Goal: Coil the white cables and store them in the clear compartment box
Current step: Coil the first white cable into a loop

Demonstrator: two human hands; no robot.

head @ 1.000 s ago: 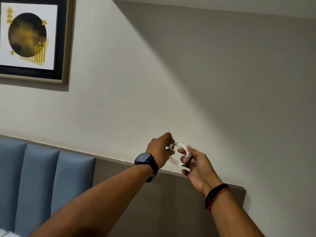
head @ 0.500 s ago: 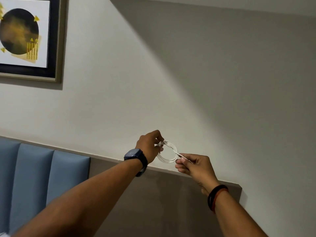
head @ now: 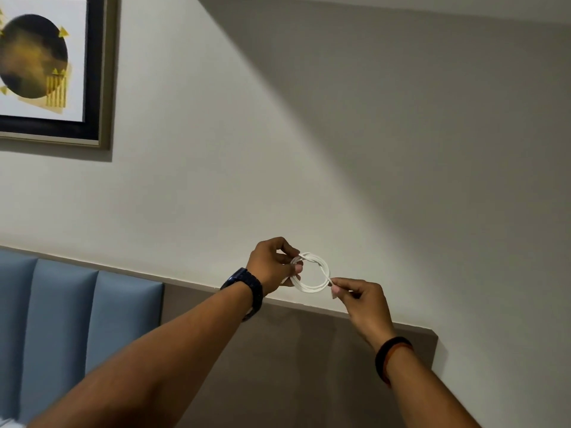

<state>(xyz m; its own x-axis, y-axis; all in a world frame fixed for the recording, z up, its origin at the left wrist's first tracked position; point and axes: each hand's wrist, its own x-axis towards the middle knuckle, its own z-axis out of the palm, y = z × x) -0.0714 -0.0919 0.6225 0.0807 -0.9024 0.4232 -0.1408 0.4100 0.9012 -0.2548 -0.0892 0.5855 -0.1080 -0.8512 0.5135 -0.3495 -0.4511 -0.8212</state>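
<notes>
A white cable (head: 312, 287), wound into a small round coil, hangs in the air in front of the wall. My left hand (head: 273, 264), with a dark watch on its wrist, pinches the coil's left side. My right hand (head: 361, 299), with dark bands on its wrist, pinches the cable's loose end at the coil's right side. That end crosses the coil diagonally from its top. The clear compartment box is not in view.
A pale wall fills most of the view. A framed picture (head: 52, 72) hangs at the upper left. A blue padded headboard (head: 77, 310) and a brown panel (head: 278, 350) run along the bottom, below my arms.
My right hand has drawn the loose end out to the right, so the coil now shows as an open ring. Both hands sit slightly lower and further apart.
</notes>
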